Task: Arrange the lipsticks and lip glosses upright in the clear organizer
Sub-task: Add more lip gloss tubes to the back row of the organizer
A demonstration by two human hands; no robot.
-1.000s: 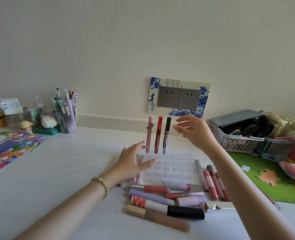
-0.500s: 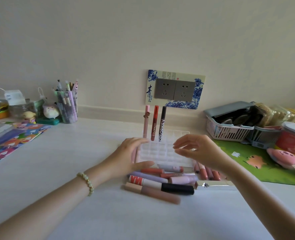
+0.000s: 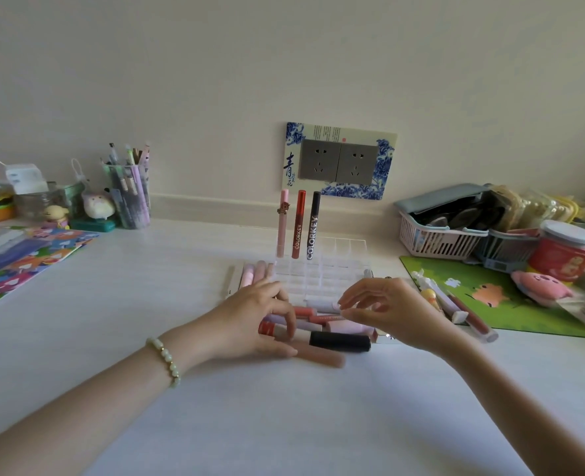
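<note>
Nearest the camera, two bare forearms reach in over the white table [image 3: 119, 297], the left wrist wearing a pale bead bracelet [image 3: 167, 360]. The left hand [image 3: 249, 321] lies on a heap of lipsticks and glosses lying flat, its fingers bent down onto the tubes and its thumb along a nude-brown tube [image 3: 323, 359] at the front; whether it grips any of them I cannot tell. Just behind that tube lies a black-capped tube [image 3: 339, 341]. The right hand [image 3: 390, 312] hovers beside the heap with fingers loosely curled, forefinger and thumb at the end of a pale tube [image 3: 320, 304] — pinching it or only close to it, I cannot tell. More tubes lie to the right, partly on a green mat [image 3: 524, 314], and a few pink ones [image 3: 254, 273] just left of the clear organizer [image 3: 332, 269]. The organizer sits just behind the heap, and three tubes stand upright in its back row — pink [image 3: 282, 225], red [image 3: 299, 225] and black [image 3: 313, 225], side by side. Beyond them, a wall socket plate [image 3: 339, 161].
</note>
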